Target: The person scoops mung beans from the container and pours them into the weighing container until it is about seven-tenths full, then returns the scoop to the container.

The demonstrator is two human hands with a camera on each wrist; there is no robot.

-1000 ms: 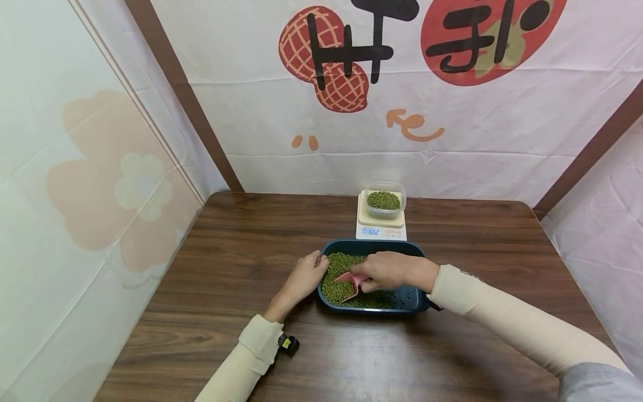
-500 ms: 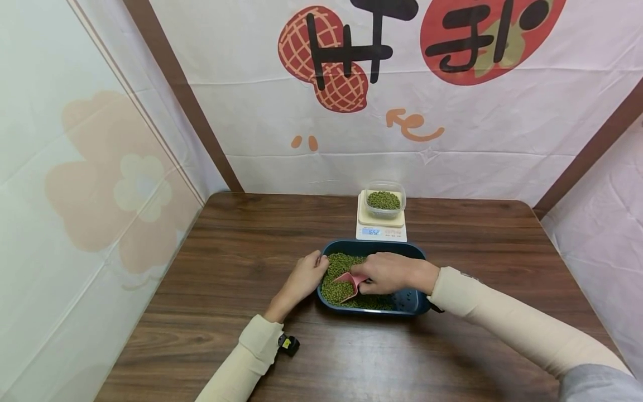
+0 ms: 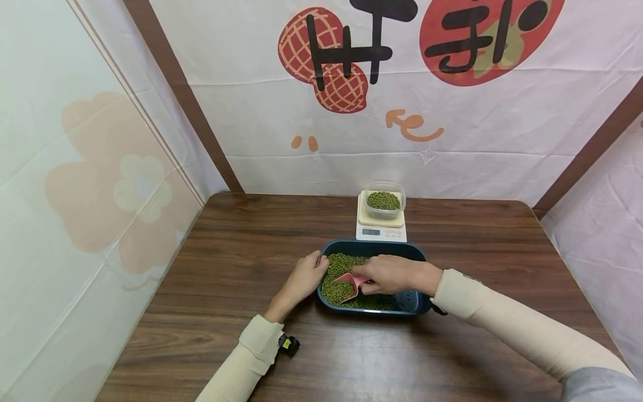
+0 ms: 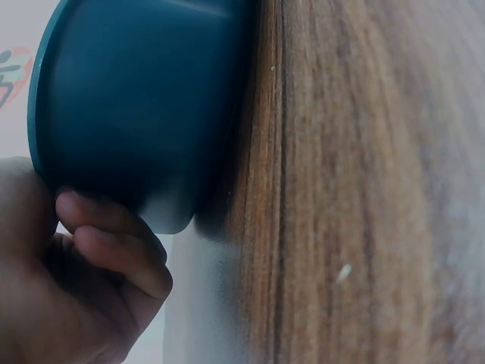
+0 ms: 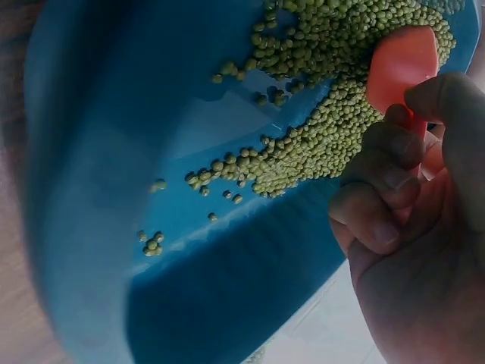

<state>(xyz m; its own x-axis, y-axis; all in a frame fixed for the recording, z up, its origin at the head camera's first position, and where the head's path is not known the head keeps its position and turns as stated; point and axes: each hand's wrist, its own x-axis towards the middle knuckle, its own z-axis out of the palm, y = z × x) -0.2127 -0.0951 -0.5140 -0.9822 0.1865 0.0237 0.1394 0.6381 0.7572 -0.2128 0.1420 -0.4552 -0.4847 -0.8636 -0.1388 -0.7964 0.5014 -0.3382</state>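
Observation:
A dark blue oval tub of green mung beans stands on the table, the beans heaped toward its left end. My right hand grips the handle of a pink scoop. Its bowl sits among the beans and has beans in it. In the right wrist view, curled fingers and thumb surround the handle of the scoop. My left hand holds the tub's left rim. The left wrist view has its fingers bent against the outer wall of the tub; the thumb's far side is hidden.
Behind the tub, a white kitchen scale bears a clear plastic container with more green beans. A printed cloth hangs along the table's back edge. Brown wooden tabletop extends around the tub.
The scale's display has gone from lit blue with digits to dark. Both hands, the scoop and the tub keep nearly the same places; the right wrist has shifted very slightly.

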